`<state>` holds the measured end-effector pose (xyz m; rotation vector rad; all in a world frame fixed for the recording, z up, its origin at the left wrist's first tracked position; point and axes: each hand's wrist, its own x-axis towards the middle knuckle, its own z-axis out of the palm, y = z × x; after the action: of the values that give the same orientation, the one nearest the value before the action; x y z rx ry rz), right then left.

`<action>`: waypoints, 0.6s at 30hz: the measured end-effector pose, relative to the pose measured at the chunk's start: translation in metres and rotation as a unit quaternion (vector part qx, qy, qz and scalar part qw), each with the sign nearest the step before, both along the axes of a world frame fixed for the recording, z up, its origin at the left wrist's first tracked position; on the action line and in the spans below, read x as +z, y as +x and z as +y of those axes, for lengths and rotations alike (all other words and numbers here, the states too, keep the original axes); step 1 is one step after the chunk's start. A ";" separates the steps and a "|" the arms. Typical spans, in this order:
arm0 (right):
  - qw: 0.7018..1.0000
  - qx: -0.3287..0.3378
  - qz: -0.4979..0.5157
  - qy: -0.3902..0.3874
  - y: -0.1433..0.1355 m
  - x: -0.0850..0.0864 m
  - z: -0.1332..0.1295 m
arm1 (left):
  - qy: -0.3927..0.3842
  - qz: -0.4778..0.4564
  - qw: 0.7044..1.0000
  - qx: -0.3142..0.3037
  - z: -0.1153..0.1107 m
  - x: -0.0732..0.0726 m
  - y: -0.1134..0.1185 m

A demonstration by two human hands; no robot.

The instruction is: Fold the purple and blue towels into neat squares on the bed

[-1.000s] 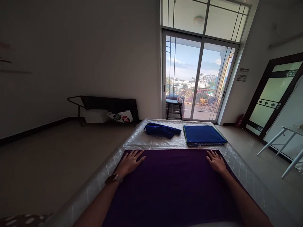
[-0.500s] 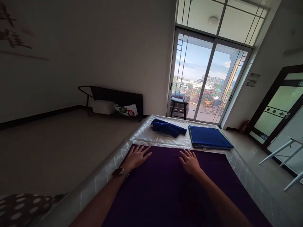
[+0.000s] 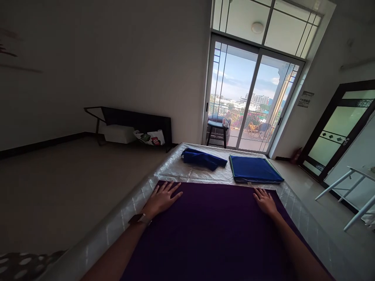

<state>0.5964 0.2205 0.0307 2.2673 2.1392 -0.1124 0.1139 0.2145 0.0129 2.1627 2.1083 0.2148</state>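
Note:
A dark purple cloth [image 3: 211, 230] lies spread flat on a mattress [image 3: 199, 173] wrapped in shiny plastic. My left hand [image 3: 162, 198] rests flat near the cloth's far left corner, fingers spread, a dark band on the wrist. At the far right corner my right hand [image 3: 265, 200] lies palm down with its fingers stretched out. Neither hand grips anything. Beyond the cloth's far edge are a crumpled blue cloth [image 3: 203, 159] on the left and a neatly folded blue cloth [image 3: 254, 169] with green edging on the right.
A low black bench [image 3: 136, 119] stands by the wall with a white box [image 3: 118, 134] and a printed bag [image 3: 150, 137] beneath it. Ahead is a sliding glass door [image 3: 253, 93], and a white-legged table [image 3: 356, 191] stands at the right. Polka-dot fabric [image 3: 26, 265] shows lower left.
My right hand has slid right across the purple cloth, from near its middle to its far right corner. The left hand stays at the left corner. The view has shifted slightly.

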 end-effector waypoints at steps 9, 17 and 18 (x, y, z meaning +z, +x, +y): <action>0.998 -0.064 -0.025 -0.005 0.050 -0.003 0.000 | -0.015 -0.009 0.999 0.033 -0.001 0.004 -0.012; 0.994 -0.027 -0.057 0.086 -0.025 0.025 -0.004 | 0.010 -0.005 0.999 0.036 0.001 -0.002 -0.011; 0.993 0.010 -0.044 0.112 -0.049 0.026 -0.005 | 0.013 -0.008 0.999 0.038 0.002 -0.003 -0.012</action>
<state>0.5475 0.2153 0.0568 2.3119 2.2302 0.2377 0.1021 0.2162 0.0098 2.0902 2.1928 0.2653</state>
